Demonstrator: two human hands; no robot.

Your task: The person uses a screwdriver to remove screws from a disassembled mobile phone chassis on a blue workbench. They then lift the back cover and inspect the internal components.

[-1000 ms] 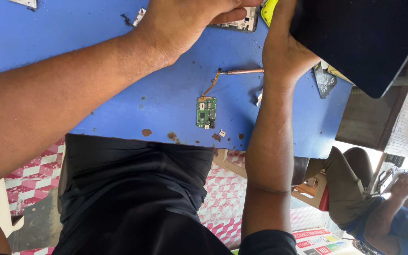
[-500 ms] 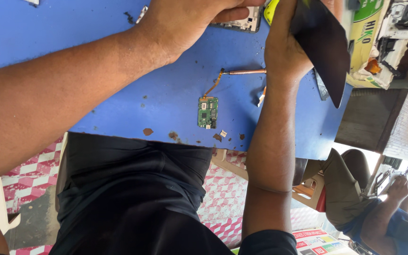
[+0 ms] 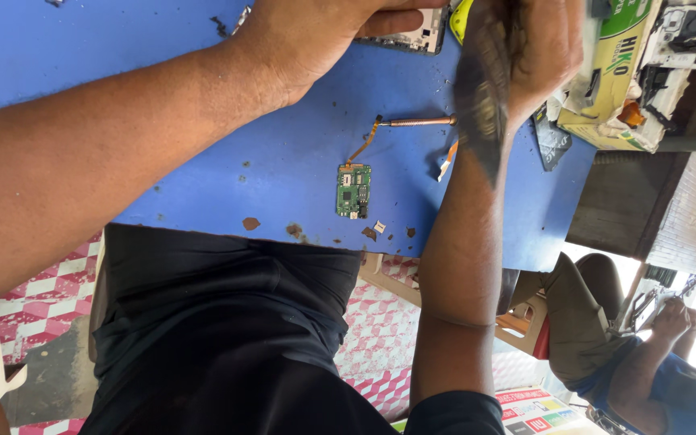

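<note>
A: Left hand (image 3: pixel 316 36) pose?

B: Forearm runs in from the left edge, across the blue table (image 3: pixel 203 153), wrist near the top. Fingers curled together, pressing down on an opened phone body (image 3: pixel 408 36) at the top edge. Looks like pinning rather than a full wrap; the fingertips are cut off by the frame.

A: Right hand (image 3: pixel 537 52)?

B: Forearm comes up almost vertical from the lower middle, elbow over the lap. Hand is clamped on a dark flat panel (image 3: pixel 481 97), seen edge-on and motion-blurred, hanging just off the table beside the phone body.

A: Anything loose on the surface?

B: A small green circuit board (image 3: pixel 353 191) lies flat between the two forearms, near the table's front edge. An orange flex strip runs from it toward a copper-coloured rod (image 3: pixel 416 122). Small chips and scraps lie near the edge.

A: Surroundings?

B: Yellow-green carton (image 3: pixel 614 80) at the right end of the table. Another person (image 3: pixel 646 354) sits lower right, well apart.
</note>
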